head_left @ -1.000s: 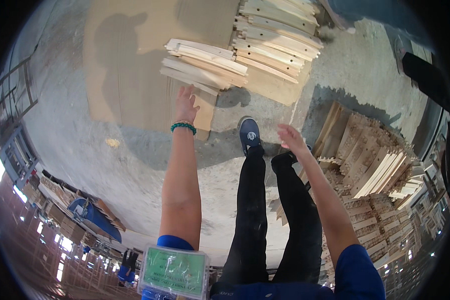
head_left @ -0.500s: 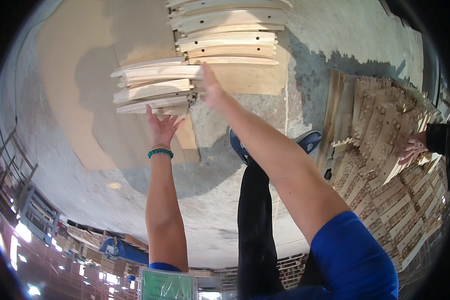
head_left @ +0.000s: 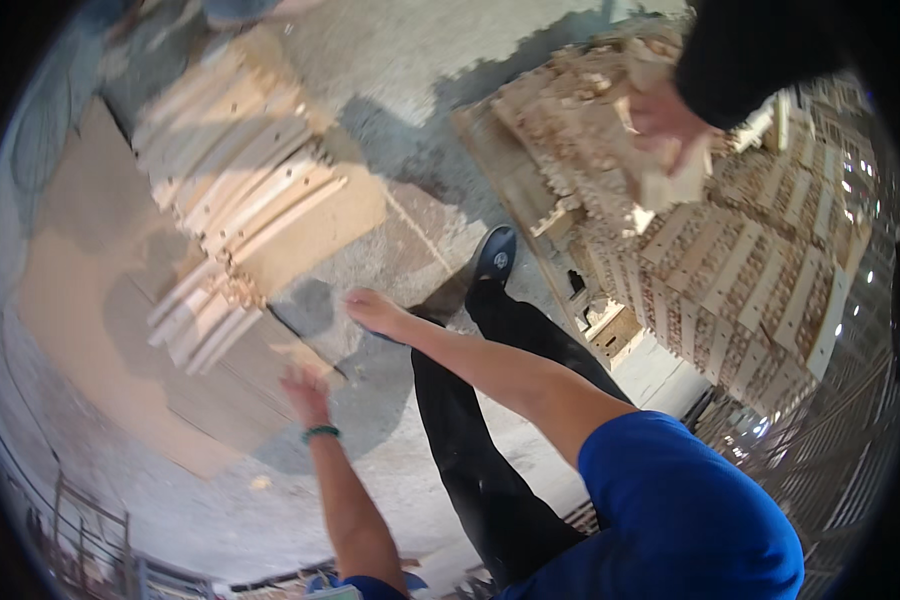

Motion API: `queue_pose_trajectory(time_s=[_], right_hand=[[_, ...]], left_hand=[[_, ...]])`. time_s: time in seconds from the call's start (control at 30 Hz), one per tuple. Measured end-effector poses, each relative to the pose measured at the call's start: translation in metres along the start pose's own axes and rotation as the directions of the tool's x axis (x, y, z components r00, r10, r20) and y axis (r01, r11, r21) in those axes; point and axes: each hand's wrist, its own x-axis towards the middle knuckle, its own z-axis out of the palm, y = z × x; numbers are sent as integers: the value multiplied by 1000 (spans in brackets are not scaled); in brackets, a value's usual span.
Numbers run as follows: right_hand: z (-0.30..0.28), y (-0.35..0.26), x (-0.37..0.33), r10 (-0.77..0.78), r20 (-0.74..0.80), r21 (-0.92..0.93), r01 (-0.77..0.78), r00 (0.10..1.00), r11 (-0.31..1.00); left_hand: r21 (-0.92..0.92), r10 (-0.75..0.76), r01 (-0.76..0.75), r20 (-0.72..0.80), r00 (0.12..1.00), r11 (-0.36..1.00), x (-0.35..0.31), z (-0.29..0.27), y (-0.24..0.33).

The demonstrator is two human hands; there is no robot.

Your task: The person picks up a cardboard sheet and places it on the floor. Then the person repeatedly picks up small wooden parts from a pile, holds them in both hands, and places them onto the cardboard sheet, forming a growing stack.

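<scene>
My left hand (head_left: pixel 305 394), with a green bead bracelet (head_left: pixel 320 432) at the wrist, is in the air near the small stack of curved wooden slats (head_left: pixel 202 318), apart from it. Its fingers are spread, somewhat blurred, and nothing is in them. Farther right my right hand (head_left: pixel 372 308) hangs over the concrete floor; motion blurs its fingers and no held thing shows. Behind the small stack lies a longer row of pale curved slats (head_left: pixel 240 165), some with dark round holes.
Cardboard sheets (head_left: pixel 80 270) lie under the slats on the floor. At right stands a big pile of wooden pieces with many knobby ends (head_left: pixel 690 270). Another person's hand (head_left: pixel 670 125), in a black sleeve, touches its top. My shoe (head_left: pixel 495 252) is beside the pile.
Both hands have come away from the small slat stack, which stays on the cardboard. My view has turned right, toward the big pile. The other person's hand now shows nearer.
</scene>
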Motion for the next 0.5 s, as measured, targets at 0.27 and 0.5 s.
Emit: queue_pose_trajectory(time_s=[0.27, 0.5], right_hand=[[-286, -8, -158, 702, -202, 410, -592, 682, 693], [-489, 19, -82, 486, -582, -120, -660, 652, 742]], left_hand=[[232, -165, 164, -17, 986, 959, -165, 67, -108], [465, -5, -64, 146, 989, 883, -231, 153, -64]])
